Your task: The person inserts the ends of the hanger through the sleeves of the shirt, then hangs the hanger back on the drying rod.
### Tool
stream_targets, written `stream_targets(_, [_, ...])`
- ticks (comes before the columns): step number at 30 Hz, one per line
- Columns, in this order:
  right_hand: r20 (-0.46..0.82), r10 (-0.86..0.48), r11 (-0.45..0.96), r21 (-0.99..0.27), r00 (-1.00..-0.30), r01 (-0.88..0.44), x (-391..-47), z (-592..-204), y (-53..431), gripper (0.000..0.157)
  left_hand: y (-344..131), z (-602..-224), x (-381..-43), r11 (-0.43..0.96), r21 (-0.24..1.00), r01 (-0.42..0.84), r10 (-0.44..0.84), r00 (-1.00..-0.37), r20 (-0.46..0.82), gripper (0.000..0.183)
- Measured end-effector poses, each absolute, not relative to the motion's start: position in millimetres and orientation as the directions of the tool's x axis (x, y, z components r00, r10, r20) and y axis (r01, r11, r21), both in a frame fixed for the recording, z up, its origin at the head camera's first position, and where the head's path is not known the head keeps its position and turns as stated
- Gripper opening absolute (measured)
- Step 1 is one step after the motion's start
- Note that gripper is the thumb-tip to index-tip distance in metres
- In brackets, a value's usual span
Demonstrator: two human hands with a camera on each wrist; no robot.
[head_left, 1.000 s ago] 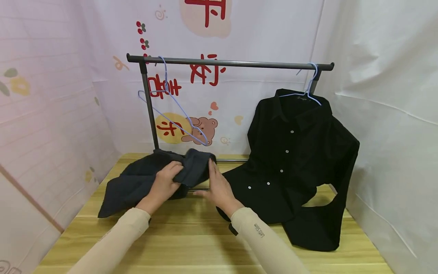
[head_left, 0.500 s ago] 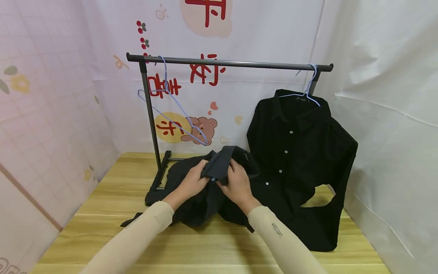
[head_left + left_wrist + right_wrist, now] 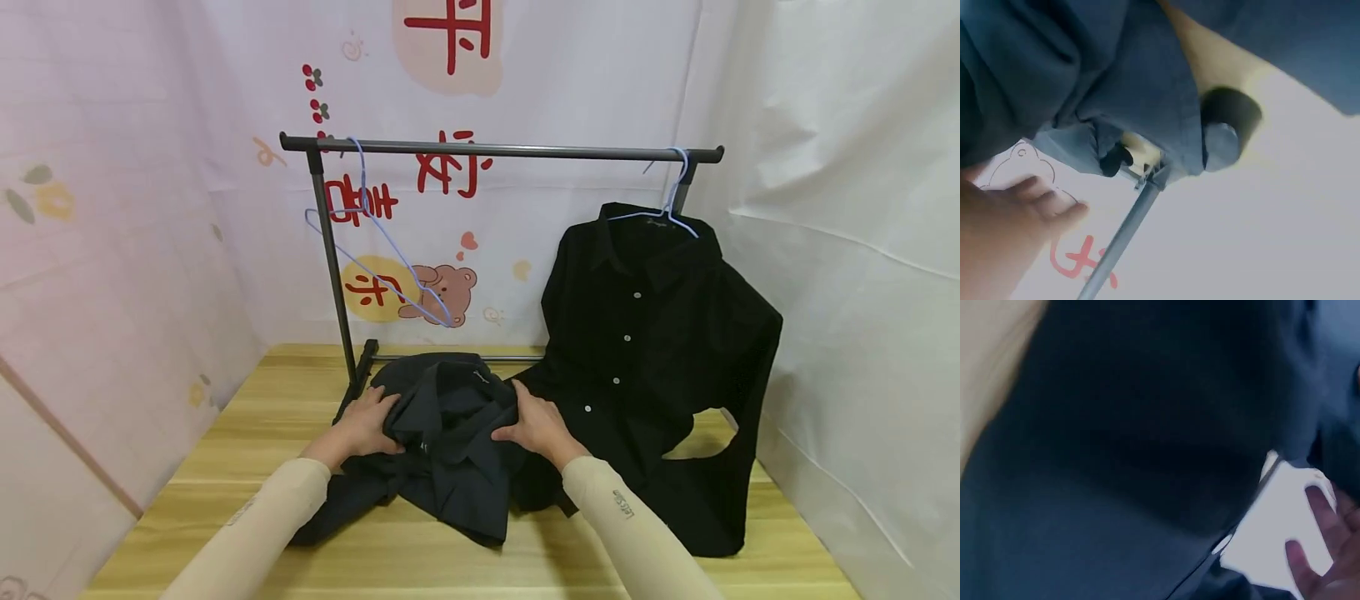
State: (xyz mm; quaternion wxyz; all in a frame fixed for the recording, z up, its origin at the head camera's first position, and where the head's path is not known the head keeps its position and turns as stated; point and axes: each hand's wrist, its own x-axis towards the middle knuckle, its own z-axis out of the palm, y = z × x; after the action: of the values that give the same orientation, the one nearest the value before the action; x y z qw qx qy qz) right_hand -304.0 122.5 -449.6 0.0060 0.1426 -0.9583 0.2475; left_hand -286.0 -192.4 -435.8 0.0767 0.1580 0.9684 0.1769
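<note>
A dark navy collared shirt (image 3: 457, 467) lies bunched on the table in the head view, its collar and neck label facing up. My left hand (image 3: 363, 423) rests at its left side, fingers spread and thumb toward the collar. On the opposite side, my right hand (image 3: 538, 423) touches the cloth with extended fingers. Both wrist views show loose fingers beside the navy cloth: the left hand (image 3: 1016, 222) and the right hand (image 3: 1329, 562). Behind the shirt, a bare light-blue wire hanger (image 3: 390, 244) hangs on the rack.
A dark metal garment rack (image 3: 495, 151) stands at the back of the wooden table (image 3: 225, 467). At its right end a black buttoned shirt (image 3: 660, 325) hangs on another blue hanger (image 3: 670, 208), its lower part spread over the table. White printed curtains (image 3: 840, 350) enclose the table.
The navy shirt has moved from the left to the middle, been turned collar-up and laid down. Both hands gripped its collar half a second ago; their fingers are now loosened at its sides.
</note>
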Motion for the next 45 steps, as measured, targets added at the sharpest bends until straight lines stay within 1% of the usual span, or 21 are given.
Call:
stream_targets(2, [0.058,-0.314,0.811,-0.502,-0.948,-0.300,-302,-448,116,0.082,-188,-437,-282,0.874,0.379,0.305,0.388,-0.907,-0.164,0.102])
stream_targets(4, [0.022,-0.399,0.804,-0.472,-0.917,-0.361,-299,-446,107,0.071,-180,-441,-279,0.867,0.377,0.327,0.430,-0.873,-0.232,0.107])
stream_targets(6, [-0.045,-0.482,0.815,-0.391,-0.875,-0.429,-295,-446,97,0.070,-172,-447,-276,0.878,0.345,0.330,0.435,-0.852,-0.290,0.106])
stream_targets(7, [-0.085,-0.511,0.825,-0.330,-0.856,-0.459,-293,-447,92,0.072,-169,-449,-274,0.889,0.318,0.331,0.427,-0.850,-0.309,0.105])
stream_targets(9, [-0.156,-0.532,0.841,-0.211,-0.833,-0.498,-288,-450,82,0.071,-162,-453,-274,0.908,0.264,0.325,0.401,-0.856,-0.325,0.102])
stream_targets(11, [-0.184,-0.520,0.854,-0.108,-0.834,-0.509,-285,-454,74,0.065,-157,-454,-274,0.925,0.227,0.306,0.369,-0.866,-0.336,0.101])
stream_targets(13, [-0.176,-0.507,0.859,-0.023,-0.844,-0.512,-284,-457,67,0.058,-154,-453,-275,0.934,0.206,0.291,0.348,-0.872,-0.345,0.101])
stream_targets(16, [-0.146,-0.484,0.870,0.028,-0.863,-0.493,-285,-458,62,0.054,-152,-451,-278,0.940,0.202,0.275,0.332,-0.874,-0.355,0.101])
stream_targets(22, [-0.174,-0.447,0.890,0.009,-0.878,-0.455,-286,-457,61,0.057,-156,-456,-277,0.940,0.208,0.270,0.330,-0.873,-0.359,0.096])
stream_targets(27, [-0.184,-0.440,0.894,0.003,-0.879,-0.448,-285,-457,61,0.060,-160,-459,-273,0.927,0.239,0.289,0.357,-0.876,-0.325,0.093])
stream_targets(31, [-0.169,-0.436,0.899,-0.035,-0.884,-0.437,-286,-457,63,0.059,-160,-461,-270,0.920,0.227,0.320,0.374,-0.888,-0.267,0.082])
stream_targets(35, [-0.143,-0.431,0.902,-0.085,-0.891,-0.423,-287,-460,66,0.057,-157,-461,-267,0.908,0.221,0.355,0.400,-0.892,-0.210,0.065])
stream_targets(38, [-0.105,-0.437,0.897,-0.115,-0.893,-0.426,-288,-466,70,0.055,-154,-460,-267,0.895,0.284,0.343,0.402,-0.897,-0.184,0.051])
stream_targets(41, [-0.085,-0.437,0.895,-0.142,-0.896,-0.423,-290,-470,74,0.055,-156,-457,-269,0.864,0.393,0.314,0.394,-0.908,-0.142,0.041])
stream_targets(42, [-0.083,-0.437,0.894,-0.154,-0.896,-0.422,-291,-469,75,0.054,-156,-457,-270,0.847,0.432,0.309,0.393,-0.912,-0.118,0.036])
stream_targets(44, [-0.087,-0.434,0.893,-0.176,-0.897,-0.415,-293,-467,78,0.055,-157,-456,-272,0.796,0.540,0.275,0.376,-0.923,-0.084,0.034])
stream_targets(45, [-0.087,-0.430,0.892,-0.192,-0.899,-0.408,-294,-465,79,0.055,-157,-456,-272,0.758,0.601,0.254,0.366,-0.928,-0.070,0.036])
